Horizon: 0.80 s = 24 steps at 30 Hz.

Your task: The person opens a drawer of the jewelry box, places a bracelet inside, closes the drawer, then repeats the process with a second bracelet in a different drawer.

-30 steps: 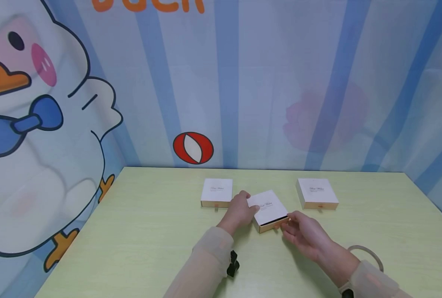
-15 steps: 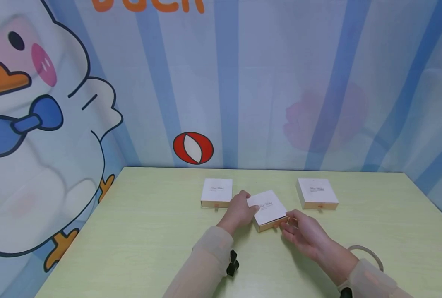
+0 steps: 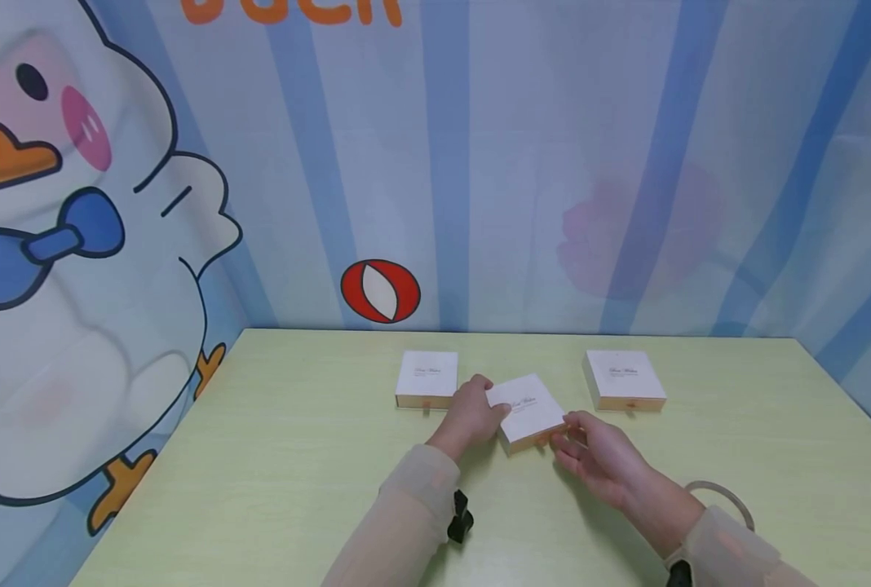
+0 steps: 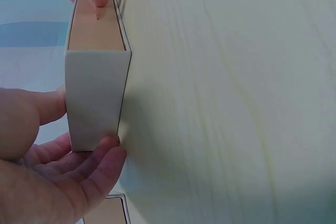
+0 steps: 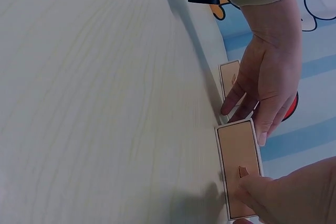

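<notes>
A white box (image 3: 529, 408) with dark script on its lid and a tan drawer front sits turned at an angle in the head view. My left hand (image 3: 472, 416) grips its left side, thumb on the lid, fingers curled round the far edge in the left wrist view. At the box's front right corner is my right hand (image 3: 600, 456). One of its digits presses the drawer front (image 5: 239, 148) beside the small tab (image 5: 243, 171). The drawer front lies level with the white sleeve's edge (image 4: 97, 98) in the left wrist view.
Two similar white boxes stand on the pale green table (image 3: 259, 489): one box (image 3: 426, 375) left of my left hand, another box (image 3: 626, 379) farther right. Behind the table hangs a blue striped backdrop (image 3: 523, 163). A grey cable loop (image 3: 725, 495) lies beside my right wrist.
The dark gap above the drawer front has gone as the drawer slid inward. My right hand has shifted slightly toward the box; the left hand stays in place.
</notes>
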{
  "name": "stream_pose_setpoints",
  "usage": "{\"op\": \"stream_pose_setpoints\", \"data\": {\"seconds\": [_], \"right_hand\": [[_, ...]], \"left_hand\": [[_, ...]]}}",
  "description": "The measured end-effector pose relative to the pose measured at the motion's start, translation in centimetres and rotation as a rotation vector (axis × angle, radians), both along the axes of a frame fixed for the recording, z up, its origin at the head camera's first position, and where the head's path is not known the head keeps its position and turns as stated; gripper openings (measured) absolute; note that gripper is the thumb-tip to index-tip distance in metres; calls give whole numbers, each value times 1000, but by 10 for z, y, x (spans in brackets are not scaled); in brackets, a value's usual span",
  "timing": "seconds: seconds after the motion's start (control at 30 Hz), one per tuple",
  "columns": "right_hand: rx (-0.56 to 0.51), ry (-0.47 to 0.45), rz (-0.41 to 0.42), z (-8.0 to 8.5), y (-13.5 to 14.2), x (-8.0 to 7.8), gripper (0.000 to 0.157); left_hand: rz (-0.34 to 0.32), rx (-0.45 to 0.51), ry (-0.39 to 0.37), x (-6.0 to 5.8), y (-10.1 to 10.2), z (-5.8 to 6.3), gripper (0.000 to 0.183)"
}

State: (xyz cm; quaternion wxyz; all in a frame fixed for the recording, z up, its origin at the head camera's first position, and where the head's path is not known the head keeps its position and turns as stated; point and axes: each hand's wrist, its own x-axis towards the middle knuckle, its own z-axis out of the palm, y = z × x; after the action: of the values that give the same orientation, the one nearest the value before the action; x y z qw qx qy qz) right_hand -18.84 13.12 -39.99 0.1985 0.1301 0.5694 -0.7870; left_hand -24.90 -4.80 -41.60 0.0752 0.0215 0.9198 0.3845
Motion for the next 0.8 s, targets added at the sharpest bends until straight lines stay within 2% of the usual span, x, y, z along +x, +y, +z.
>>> {"op": "stream_pose_setpoints", "data": {"seconds": [0.17, 0.53, 0.8], "right_hand": [[-4, 11, 8, -1, 0, 0, 22], [14, 16, 15, -1, 1, 0, 24], [43, 27, 14, -3, 1, -2, 26]], "left_hand": [[6, 7, 6, 2, 0, 0, 47], [52, 98, -3, 7, 4, 0, 48], [71, 114, -19, 15, 9, 2, 60]]}}
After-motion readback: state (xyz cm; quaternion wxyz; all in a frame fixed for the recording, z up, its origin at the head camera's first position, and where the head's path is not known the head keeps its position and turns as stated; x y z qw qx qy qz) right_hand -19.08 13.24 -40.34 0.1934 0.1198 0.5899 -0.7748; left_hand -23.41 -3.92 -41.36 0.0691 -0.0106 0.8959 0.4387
